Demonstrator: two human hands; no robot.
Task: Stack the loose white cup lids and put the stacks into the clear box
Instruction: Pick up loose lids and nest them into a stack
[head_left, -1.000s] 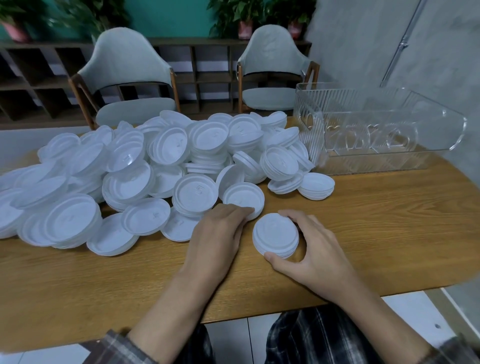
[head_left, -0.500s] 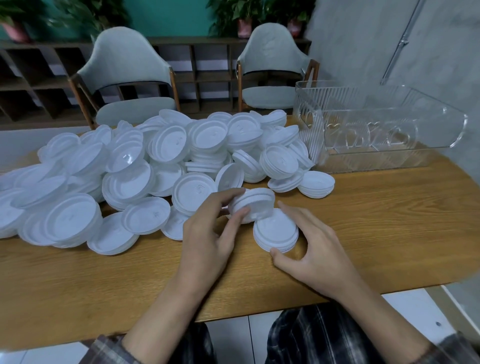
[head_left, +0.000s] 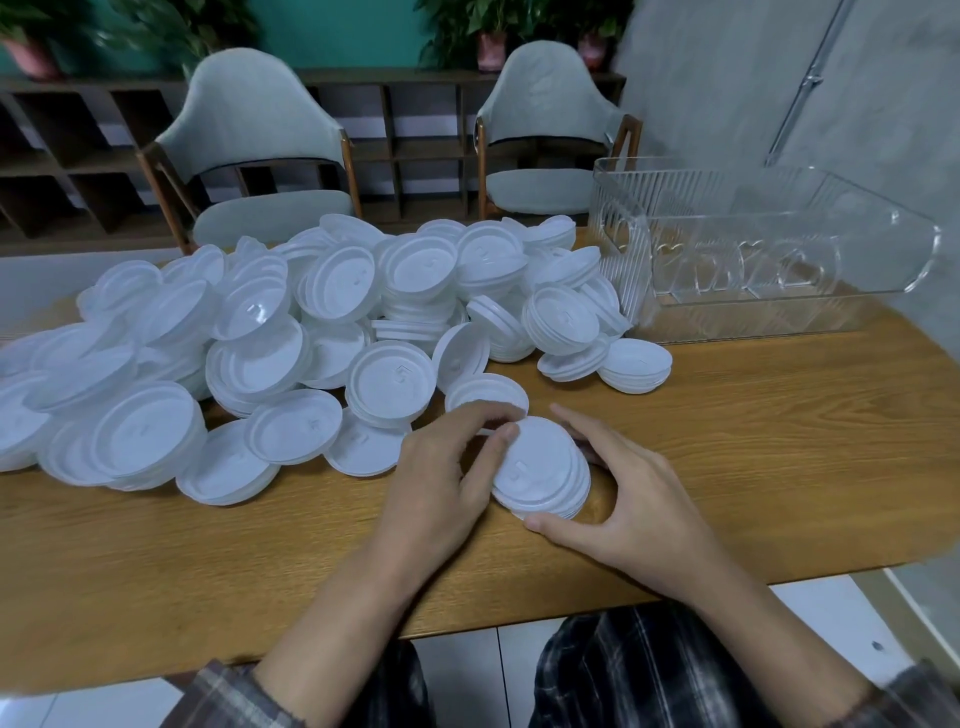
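Half a second back my left hand (head_left: 447, 467) was carrying a few lids over. Now they sit on the stack (head_left: 545, 470), which leans on the table (head_left: 779, 441) just before the pile (head_left: 260, 364). My left fingers pinch its left edge. My right hand (head_left: 644, 499) cups it, fingers partly hidden behind. The box (head_left: 701, 260) stands well apart, its far end blurred. The pile is cut off at left.

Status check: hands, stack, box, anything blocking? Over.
Left hand and right hand both grip the lid stack on the table. Clear box: no stacks seen inside. Loose lids heaped by box's left end, beside the path.
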